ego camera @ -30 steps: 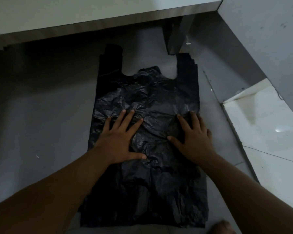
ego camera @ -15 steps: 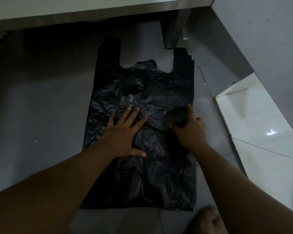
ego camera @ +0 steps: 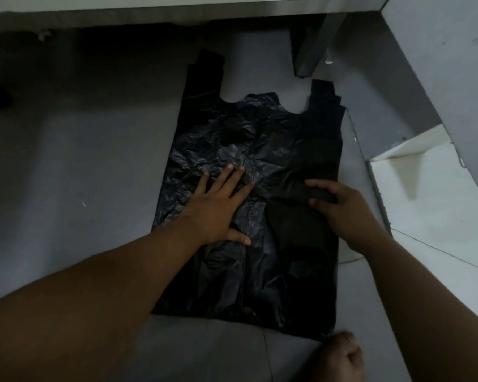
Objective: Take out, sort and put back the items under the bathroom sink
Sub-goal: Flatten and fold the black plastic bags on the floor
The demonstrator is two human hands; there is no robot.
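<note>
grey floor (ego camera: 80,166), cabinet leg (ego camera: 313,45)

No legible text, label, brand, number or sign found on any surface in view.
</note>
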